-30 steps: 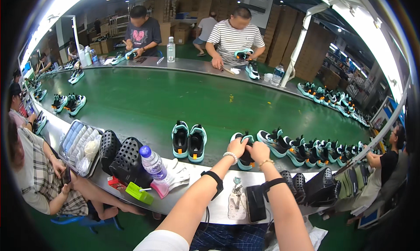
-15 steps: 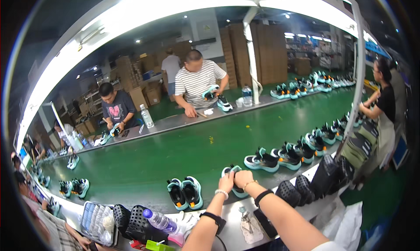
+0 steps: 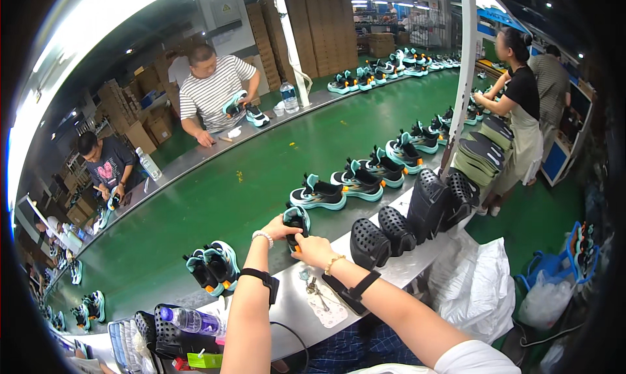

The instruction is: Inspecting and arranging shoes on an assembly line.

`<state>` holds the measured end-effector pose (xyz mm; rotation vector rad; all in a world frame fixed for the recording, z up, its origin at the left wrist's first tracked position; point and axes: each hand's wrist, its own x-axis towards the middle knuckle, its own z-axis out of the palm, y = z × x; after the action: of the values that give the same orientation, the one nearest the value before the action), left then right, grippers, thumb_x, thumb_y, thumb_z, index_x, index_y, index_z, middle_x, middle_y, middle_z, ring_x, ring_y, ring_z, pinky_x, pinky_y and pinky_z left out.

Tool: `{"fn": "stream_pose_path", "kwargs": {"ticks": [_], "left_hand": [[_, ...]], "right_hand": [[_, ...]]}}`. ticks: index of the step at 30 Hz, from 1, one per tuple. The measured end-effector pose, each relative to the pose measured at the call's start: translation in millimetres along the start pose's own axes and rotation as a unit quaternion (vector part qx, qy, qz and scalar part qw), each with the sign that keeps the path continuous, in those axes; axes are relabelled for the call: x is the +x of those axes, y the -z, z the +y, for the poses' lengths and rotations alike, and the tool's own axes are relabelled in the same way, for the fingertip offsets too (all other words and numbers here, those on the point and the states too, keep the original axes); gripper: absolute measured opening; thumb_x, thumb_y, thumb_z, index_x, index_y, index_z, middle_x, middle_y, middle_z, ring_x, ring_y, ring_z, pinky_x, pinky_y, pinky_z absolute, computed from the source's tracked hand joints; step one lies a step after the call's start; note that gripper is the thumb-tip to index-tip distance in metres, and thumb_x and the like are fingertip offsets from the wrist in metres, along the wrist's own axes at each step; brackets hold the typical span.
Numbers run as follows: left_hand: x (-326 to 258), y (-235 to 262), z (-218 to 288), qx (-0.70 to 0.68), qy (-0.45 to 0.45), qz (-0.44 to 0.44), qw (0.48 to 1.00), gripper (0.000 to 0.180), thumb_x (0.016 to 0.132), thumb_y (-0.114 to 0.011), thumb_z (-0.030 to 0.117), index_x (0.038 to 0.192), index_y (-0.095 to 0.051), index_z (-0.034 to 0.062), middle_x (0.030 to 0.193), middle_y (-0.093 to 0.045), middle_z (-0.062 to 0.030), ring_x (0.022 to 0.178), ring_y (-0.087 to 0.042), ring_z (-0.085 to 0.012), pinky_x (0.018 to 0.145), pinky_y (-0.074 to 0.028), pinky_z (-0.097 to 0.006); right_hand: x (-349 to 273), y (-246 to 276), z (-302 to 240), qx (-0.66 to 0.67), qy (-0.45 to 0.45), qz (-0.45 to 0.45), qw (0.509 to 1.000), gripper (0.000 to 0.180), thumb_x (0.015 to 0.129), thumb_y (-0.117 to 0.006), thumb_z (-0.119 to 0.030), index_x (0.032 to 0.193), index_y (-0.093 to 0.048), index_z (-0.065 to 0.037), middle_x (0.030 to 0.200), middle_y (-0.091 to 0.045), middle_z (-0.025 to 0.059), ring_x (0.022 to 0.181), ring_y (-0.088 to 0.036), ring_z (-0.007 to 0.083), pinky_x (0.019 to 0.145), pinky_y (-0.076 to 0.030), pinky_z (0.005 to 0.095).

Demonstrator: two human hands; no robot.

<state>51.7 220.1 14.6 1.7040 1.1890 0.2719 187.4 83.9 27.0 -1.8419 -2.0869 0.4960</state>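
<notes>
Both my hands hold one black and teal sneaker (image 3: pixel 297 219) at the near edge of the green conveyor belt (image 3: pixel 228 198). My left hand (image 3: pixel 277 229) grips its left side; a bead bracelet and a black wrist strap sit on that arm. My right hand (image 3: pixel 312 249) grips the shoe's near end from below. A finished pair of the same sneakers (image 3: pixel 212 264) stands on the belt to the left. More sneakers (image 3: pixel 355 181) line the belt to the right.
Black perforated shoe forms (image 3: pixel 385 234) stand on the metal ledge (image 3: pixel 391 273) to my right, with small tools (image 3: pixel 316 294) on it. A water bottle (image 3: pixel 189 320) lies at lower left. White plastic bags (image 3: pixel 473 286) sit below. Other workers (image 3: pixel 215 93) handle shoes across the belt; another person (image 3: pixel 518 113) stands at right.
The view has swung to the right and tilted. My hands stay on the same sneaker at the belt's near edge, now with more of the right-hand row of shoes and the standing person showing.
</notes>
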Motion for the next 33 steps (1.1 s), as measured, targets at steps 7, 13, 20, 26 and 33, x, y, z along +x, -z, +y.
{"fn": "stream_pose_path", "kwargs": {"ticks": [7, 13, 20, 26, 33], "left_hand": [[-4.7, -35.1, -2.4, 0.214, -0.103, 0.263, 0.935, 0.065, 0.06, -0.078, 0.037, 0.109, -0.059, -0.0009, 0.099, -0.064, -0.0247, 0.093, -0.062, -0.0375, 0.084, -0.049, -0.042], [-0.5, -14.3, -13.9, 0.238, -0.052, 0.286, 0.927, 0.067, 0.058, -0.079, 0.037, 0.111, -0.059, 0.0008, 0.098, -0.065, -0.0207, 0.09, -0.064, -0.0344, 0.082, -0.051, -0.04], [-1.6, 38.2, 16.4, 0.212, -0.186, 0.439, 0.853, 0.062, 0.068, -0.07, 0.014, 0.124, -0.047, 0.0019, 0.117, -0.055, -0.0209, 0.11, -0.054, -0.0323, 0.095, -0.043, -0.038], [35.0, -52.1, 94.6, 0.143, -0.324, 0.318, 0.879, 0.019, 0.077, -0.06, 0.014, 0.09, -0.064, 0.0007, 0.089, -0.064, -0.0175, 0.084, -0.062, -0.0318, 0.076, -0.049, -0.038], [62.6, -86.2, 76.8, 0.432, -0.161, 0.206, 0.863, 0.019, 0.074, -0.054, 0.009, 0.087, -0.066, 0.0026, 0.089, -0.066, -0.0169, 0.092, -0.063, -0.0277, 0.105, -0.031, -0.042]], "right_hand": [[-3.2, -14.4, 7.8, 0.057, 0.01, 0.012, 0.998, 0.044, 0.078, -0.065, -0.031, 0.106, -0.044, -0.004, 0.081, -0.065, 0.0156, 0.078, -0.064, 0.0337, 0.066, -0.051, 0.0445], [-55.7, 62.4, -7.9, 0.136, 0.114, -0.003, 0.984, 0.045, 0.081, -0.063, -0.033, 0.115, -0.046, -0.009, 0.081, -0.064, 0.0187, 0.076, -0.063, 0.0366, 0.066, -0.049, 0.0452], [-165.3, 246.7, 136.2, 0.138, -0.119, 0.517, 0.836, 0.019, 0.083, -0.06, -0.015, 0.1, -0.063, -0.005, 0.069, -0.062, 0.0085, 0.058, -0.055, 0.0201, 0.062, -0.047, 0.0306], [-192.7, 220.8, 233.4, 0.014, -0.169, 0.481, 0.86, 0.043, 0.085, -0.06, -0.026, 0.117, -0.052, 0.001, 0.113, -0.058, 0.0199, 0.106, -0.054, 0.0335, 0.091, -0.041, 0.0389], [-198.6, 188.1, 252.3, 0.023, -0.186, 0.426, 0.885, 0.052, 0.082, -0.064, -0.029, 0.12, -0.048, 0.002, 0.125, -0.051, 0.0216, 0.116, -0.048, 0.0368, 0.098, -0.038, 0.0396]]}}
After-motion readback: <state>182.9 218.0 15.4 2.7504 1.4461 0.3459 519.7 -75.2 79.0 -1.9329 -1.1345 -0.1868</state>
